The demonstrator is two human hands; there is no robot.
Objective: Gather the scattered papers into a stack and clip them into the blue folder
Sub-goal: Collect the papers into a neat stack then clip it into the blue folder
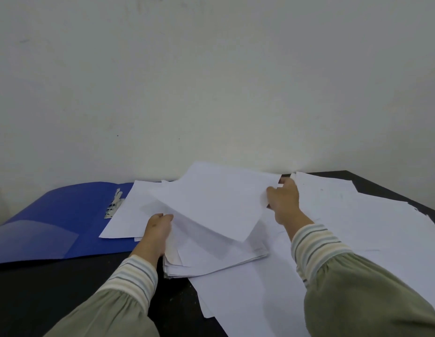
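Observation:
An open blue folder (58,220) lies at the left of the black table, its metal clip (113,205) showing beside the paper edge. A loose stack of white papers (211,254) sits in the middle, partly over the folder's right half. My left hand (157,231) grips the stack's left edge. My right hand (283,200) pinches the right edge of a single white sheet (211,203) held just above the stack. More scattered sheets (357,227) spread across the right side and one sheet (248,300) lies toward the front.
The black table (53,295) shows bare at the front left. A pale wall (211,81) rises directly behind the table. The table's back right corner (352,175) is visible past the papers.

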